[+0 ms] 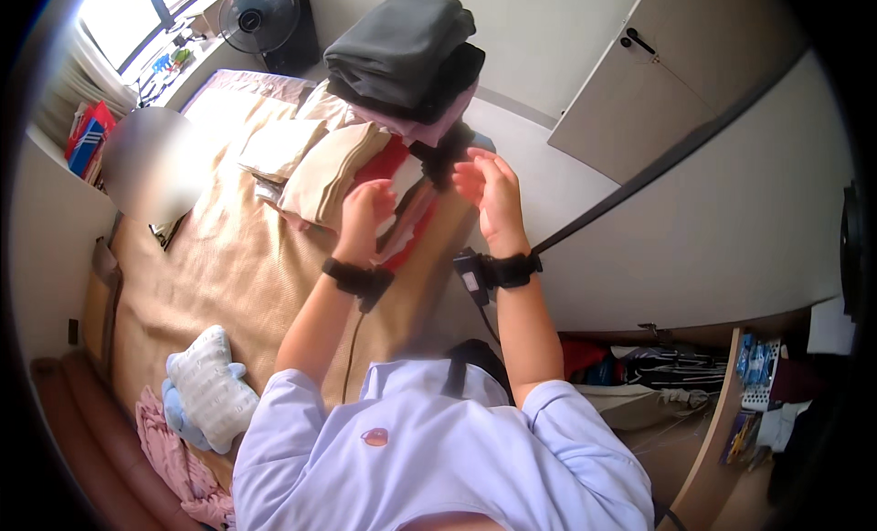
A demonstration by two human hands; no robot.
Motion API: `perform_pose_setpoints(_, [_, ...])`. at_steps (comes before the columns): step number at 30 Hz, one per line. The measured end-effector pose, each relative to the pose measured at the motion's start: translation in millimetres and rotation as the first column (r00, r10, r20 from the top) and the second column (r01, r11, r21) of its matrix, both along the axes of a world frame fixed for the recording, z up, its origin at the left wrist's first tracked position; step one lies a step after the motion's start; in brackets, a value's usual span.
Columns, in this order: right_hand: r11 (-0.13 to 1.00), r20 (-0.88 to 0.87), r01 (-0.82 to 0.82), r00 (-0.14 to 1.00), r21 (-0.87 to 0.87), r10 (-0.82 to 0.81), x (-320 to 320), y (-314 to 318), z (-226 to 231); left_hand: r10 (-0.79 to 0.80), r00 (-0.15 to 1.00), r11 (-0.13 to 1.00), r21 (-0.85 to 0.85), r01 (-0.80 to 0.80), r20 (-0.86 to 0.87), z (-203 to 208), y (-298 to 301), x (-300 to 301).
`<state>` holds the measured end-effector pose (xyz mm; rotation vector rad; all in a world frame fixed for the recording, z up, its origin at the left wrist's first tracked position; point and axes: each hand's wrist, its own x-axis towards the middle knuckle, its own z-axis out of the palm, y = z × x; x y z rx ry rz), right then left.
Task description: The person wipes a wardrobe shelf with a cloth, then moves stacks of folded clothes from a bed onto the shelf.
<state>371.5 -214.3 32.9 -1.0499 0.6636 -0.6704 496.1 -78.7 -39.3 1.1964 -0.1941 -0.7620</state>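
Observation:
Both my hands are raised over the edge of the bed, apart from each other. My left hand (368, 213) is open and empty, its fingers loosely bent toward the right, near the front end of a beige folded garment (331, 173). Farther right, my right hand (491, 185) is open too, palm turned inward. Beyond them rises a stack of folded clothes: dark grey (399, 45) on top, black (457, 79) under it, then pink (429, 127). A cream folded garment (281, 147) lies left of the beige one. Red and white cloth (388, 161) shows between my hands.
The bed (174, 289) has a tan woven cover. On it lie a white star-shaped cushion (215, 389) and pink cloth (178, 458). A black fan (260, 17) stands by the window. At right are a cabinet door (658, 74) and open storage with clothes (671, 368).

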Motion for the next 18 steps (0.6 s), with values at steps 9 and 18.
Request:
perform_pose_setpoints(9, [0.999,-0.062,-0.002,0.998,-0.044,-0.001,85,-55,10,0.138,0.990,0.990,0.030,-0.139,0.023,44,-8,72])
perform_pose_setpoints(18, [0.991,-0.185,-0.029,0.983,-0.132,0.004,171,-114,43,0.185,0.978,0.982,0.064,-0.180,-0.091,46,-87,137])
